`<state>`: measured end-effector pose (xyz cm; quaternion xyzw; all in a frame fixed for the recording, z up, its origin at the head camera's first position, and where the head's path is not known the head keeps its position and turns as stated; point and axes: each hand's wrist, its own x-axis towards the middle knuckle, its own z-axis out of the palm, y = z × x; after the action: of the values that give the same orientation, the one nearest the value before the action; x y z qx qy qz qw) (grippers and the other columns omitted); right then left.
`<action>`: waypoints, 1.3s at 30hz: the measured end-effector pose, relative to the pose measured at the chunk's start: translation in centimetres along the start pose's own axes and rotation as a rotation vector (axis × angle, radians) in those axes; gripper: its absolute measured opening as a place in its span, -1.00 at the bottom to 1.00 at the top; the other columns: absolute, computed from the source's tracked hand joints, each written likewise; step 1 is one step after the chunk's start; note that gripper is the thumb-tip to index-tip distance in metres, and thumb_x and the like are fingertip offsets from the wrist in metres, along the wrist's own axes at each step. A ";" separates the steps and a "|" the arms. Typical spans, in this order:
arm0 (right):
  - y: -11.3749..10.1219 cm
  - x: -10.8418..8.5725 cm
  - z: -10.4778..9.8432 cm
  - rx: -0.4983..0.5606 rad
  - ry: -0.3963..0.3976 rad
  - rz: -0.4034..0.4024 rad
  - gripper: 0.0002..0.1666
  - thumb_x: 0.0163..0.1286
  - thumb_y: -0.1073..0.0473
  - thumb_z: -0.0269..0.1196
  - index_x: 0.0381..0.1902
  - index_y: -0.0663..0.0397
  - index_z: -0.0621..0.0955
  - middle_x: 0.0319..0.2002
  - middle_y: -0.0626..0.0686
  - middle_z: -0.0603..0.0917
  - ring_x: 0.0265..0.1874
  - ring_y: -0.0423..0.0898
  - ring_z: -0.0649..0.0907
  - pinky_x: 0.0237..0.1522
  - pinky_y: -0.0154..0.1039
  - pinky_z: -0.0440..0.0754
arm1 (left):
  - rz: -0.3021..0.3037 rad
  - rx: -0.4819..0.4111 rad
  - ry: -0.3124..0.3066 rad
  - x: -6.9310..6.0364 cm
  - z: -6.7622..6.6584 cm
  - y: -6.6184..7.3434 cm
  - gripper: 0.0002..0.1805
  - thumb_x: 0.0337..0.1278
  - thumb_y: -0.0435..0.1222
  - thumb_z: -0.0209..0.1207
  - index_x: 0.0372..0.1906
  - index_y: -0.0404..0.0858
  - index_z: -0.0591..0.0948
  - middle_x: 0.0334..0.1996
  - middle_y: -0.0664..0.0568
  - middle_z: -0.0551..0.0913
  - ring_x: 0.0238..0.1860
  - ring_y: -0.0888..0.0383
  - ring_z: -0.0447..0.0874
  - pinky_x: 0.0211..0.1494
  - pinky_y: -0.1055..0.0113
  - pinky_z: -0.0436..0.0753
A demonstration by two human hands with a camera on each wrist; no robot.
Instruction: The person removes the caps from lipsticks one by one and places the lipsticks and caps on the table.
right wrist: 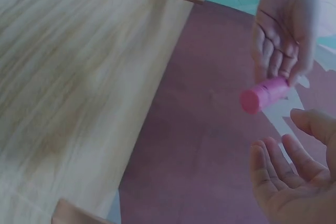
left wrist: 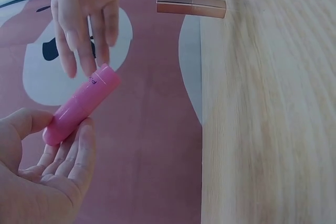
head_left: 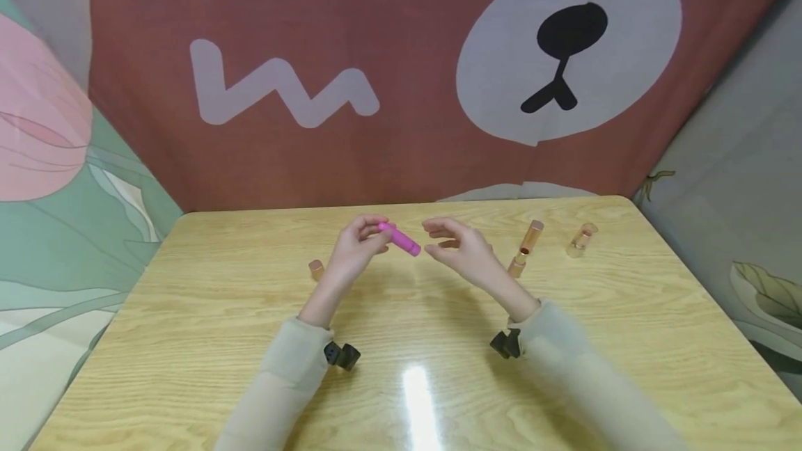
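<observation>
Head view: pinching a pink tube (head_left: 401, 239) by one end in the left hand (head_left: 358, 243), apparently to leave the other end exposed; showing copper-coloured tubes (head_left: 532, 236) on the worktop (head_left: 401, 326), right of the right hand (head_left: 462, 248). Left wrist view: gripping the tube's rounded end between thumb and fingers, pointing its flat end toward the right hand, probably for access. Right wrist view: holding nothing in the right hand, spacing thumb from fingers just beside the flat end, seemingly allowing for the tube's width.

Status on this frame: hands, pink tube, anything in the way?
Left hand pinching pink tube. Right hand empty, near tube's free end, not touching. Nothing visible between them.
</observation>
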<state>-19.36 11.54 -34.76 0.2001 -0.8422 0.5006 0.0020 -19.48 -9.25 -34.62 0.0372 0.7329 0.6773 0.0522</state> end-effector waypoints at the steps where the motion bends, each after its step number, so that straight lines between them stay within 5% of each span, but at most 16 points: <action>1: 0.1 0.1 0.3 -0.002 -0.004 -0.003 -0.51 0.30 0.33 0.25 0.19 0.29 0.48 0.14 0.27 0.58 0.12 0.17 0.58 0.14 -0.04 0.59 | 0.002 -0.002 0.000 0.0 0.0 0.0 -0.63 0.29 -0.36 0.11 0.15 -0.39 0.44 0.11 -0.25 0.59 -0.03 0.13 0.64 0.16 0.14 0.62; 22: -0.2 0.6 2.4 -0.012 -0.012 -0.015 -0.57 0.34 0.28 0.21 0.15 0.34 0.52 0.08 0.30 0.62 -0.01 0.15 0.66 0.00 -0.13 0.68 | 0.029 -0.056 -0.062 -0.2 0.1 0.1 -0.61 0.36 -0.37 0.03 0.22 -0.43 0.38 0.20 -0.30 0.52 0.10 -0.01 0.60 0.17 0.13 0.61; 39: -0.3 0.8 2.5 -0.003 -0.035 0.041 -0.62 0.37 0.25 0.20 0.10 0.30 0.56 -0.02 0.27 0.67 -0.11 0.10 0.69 -0.04 -0.14 0.68 | 0.037 -0.063 -0.046 -0.3 0.0 0.0 -0.64 0.31 -0.38 0.10 0.17 -0.34 0.47 0.16 -0.21 0.58 0.01 0.17 0.66 0.00 0.32 0.69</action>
<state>-19.46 9.04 -35.62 0.1916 -0.8469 0.4955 -0.0228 -19.19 -9.30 -34.62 0.0648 0.7090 0.6999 0.0578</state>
